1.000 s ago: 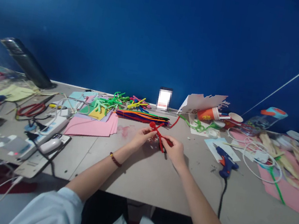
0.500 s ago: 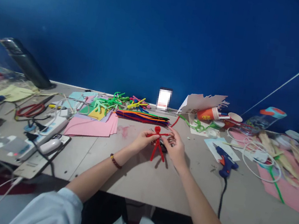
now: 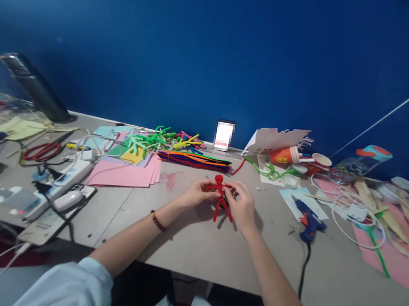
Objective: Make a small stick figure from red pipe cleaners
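Note:
A red pipe-cleaner figure (image 3: 218, 208), with a round head, arms and two splayed legs, is held just above the middle of the table. My left hand (image 3: 198, 193) pinches it from the left around its body and arm. From the right, my right hand (image 3: 240, 204) closes its fingertips on the figure's other arm. A dark object shows partly behind the figure; what it is I cannot make out. Past my hands lies a bundle of coloured pipe cleaners (image 3: 195, 161), with a loose red pipe cleaner (image 3: 238, 167) at its right end.
A lit phone (image 3: 224, 136) leans on the blue wall. Pink paper (image 3: 123, 174), green pipe-cleaner pieces (image 3: 152, 138) and a power strip (image 3: 64, 180) are on the left. To the right are a blue glue gun (image 3: 308, 220), paper cups (image 3: 284, 155) and a coiled white cable (image 3: 334, 215).
The figure has shifted slightly to the right, towards my right hand. My right fingers have come in from a looser, spread pose to pinch its right-side arm.

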Motion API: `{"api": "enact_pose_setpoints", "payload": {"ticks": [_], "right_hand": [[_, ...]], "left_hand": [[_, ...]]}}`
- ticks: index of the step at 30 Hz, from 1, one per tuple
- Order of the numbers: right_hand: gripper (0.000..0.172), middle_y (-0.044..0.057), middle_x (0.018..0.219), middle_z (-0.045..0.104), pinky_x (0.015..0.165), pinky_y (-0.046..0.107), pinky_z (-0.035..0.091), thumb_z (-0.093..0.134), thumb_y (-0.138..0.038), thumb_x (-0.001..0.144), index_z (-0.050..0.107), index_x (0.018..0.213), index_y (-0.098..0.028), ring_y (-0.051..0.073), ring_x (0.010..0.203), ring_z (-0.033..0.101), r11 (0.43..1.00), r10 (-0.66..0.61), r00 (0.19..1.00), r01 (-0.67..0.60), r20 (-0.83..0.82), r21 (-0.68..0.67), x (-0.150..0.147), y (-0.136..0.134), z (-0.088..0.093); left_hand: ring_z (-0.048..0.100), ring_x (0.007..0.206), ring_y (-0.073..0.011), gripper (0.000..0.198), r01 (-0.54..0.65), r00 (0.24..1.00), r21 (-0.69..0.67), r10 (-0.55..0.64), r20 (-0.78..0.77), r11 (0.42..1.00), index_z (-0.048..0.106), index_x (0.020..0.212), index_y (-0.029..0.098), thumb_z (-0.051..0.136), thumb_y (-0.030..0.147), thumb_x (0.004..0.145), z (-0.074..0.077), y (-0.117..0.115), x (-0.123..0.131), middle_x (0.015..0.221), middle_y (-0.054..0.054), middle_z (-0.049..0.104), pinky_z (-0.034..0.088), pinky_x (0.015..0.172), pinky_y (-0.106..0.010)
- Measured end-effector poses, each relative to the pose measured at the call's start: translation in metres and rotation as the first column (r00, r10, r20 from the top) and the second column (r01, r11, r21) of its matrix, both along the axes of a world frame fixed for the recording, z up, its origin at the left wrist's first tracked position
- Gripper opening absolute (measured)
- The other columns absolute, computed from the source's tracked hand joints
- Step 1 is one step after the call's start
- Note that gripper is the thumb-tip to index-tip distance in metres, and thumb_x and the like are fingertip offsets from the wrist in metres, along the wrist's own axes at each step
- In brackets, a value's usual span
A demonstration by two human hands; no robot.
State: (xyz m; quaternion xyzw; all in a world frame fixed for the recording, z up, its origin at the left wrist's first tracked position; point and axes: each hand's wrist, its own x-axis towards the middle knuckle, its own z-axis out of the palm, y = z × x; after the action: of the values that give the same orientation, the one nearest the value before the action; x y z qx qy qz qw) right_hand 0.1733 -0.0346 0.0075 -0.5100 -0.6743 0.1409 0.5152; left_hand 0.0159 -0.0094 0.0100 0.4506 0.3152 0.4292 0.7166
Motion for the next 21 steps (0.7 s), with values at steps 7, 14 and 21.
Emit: {"api": "enact_pose_setpoints", "payload": {"ticks": [7,14,21], "right_hand": [[0.016,0.006,0.085,0.063,0.065,0.029,0.047,0.055,-0.032,0.085,0.066,0.084,-0.021,0.017,0.072,0.057,1.000,-0.015,1.000,0.014,-0.025,-0.011,-0.001,0.000,0.001],[0.017,0.005,0.083,0.064,0.067,0.030,0.048,0.055,-0.034,0.083,0.065,0.083,-0.020,0.018,0.074,0.059,0.997,-0.017,0.995,0.010,-0.094,-0.082,-0.003,0.002,-0.007],[0.021,0.006,0.089,0.067,0.066,0.029,0.048,0.057,-0.038,0.082,0.065,0.089,-0.020,0.018,0.077,0.061,0.981,0.004,0.968,-0.052,-0.251,-0.187,0.000,0.008,-0.012]], "left_hand": [[0.061,0.062,-0.0108,0.042,-0.039,0.999,0.011,0.040,-0.008,0.999,0.068,0.087,0.012,0.086,0.029,0.053,-0.005,-0.001,0.002,0.077,-0.004,0.069,0.046,0.064,-0.026],[0.059,0.060,-0.0097,0.040,-0.057,0.998,0.010,0.057,-0.024,0.998,0.067,0.084,0.013,0.086,0.029,0.053,-0.004,-0.001,0.003,0.078,-0.004,0.068,0.044,0.062,-0.026],[0.062,0.066,-0.0121,0.041,-0.071,0.996,0.012,0.072,-0.044,0.997,0.068,0.091,0.016,0.084,0.032,0.056,-0.004,-0.001,0.002,0.086,-0.006,0.069,0.045,0.063,-0.026]]}}
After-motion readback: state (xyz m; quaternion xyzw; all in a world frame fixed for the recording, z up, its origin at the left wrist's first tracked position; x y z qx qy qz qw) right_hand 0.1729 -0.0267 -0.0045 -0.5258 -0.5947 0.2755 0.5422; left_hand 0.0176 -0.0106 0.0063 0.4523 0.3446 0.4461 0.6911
